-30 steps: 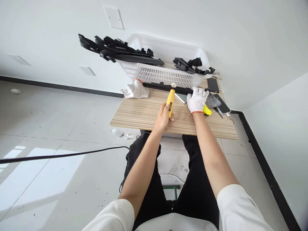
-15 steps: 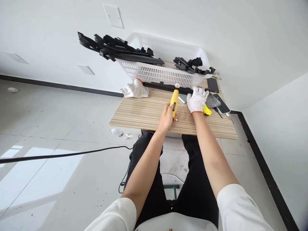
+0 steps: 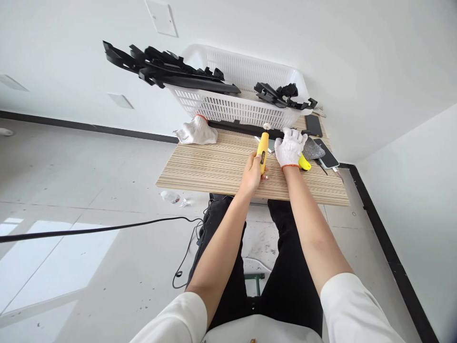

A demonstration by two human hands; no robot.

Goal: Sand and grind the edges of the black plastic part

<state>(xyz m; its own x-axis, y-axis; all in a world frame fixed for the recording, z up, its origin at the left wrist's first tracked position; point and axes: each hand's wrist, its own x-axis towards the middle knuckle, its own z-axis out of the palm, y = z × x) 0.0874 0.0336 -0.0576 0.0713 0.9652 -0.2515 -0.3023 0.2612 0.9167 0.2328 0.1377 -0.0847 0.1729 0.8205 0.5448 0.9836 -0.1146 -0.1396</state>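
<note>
In my bare left hand is a yellow handheld rotary tool with a dark label and a small round white tip, pointing away from me. My right hand wears a white knit glove with an orange cuff edge. Its fingers are closed over the right part of a long black plastic strip, which lies along the basket's near side; the glove hides part of it. The white tip is close to the strip, but contact is unclear. Beside my right wrist lies a yellow-handled object, partly covered by the glove.
A white perforated basket stands at the back of the wooden board, with black plastic parts overhanging its left side. A white glove, grey cloth and phone lie around. A black cable runs left.
The view has shifted slightly. My left hand and the rotary tool have moved a little right, closer to my gloved hand. My right hand keeps its place on the strip.
</note>
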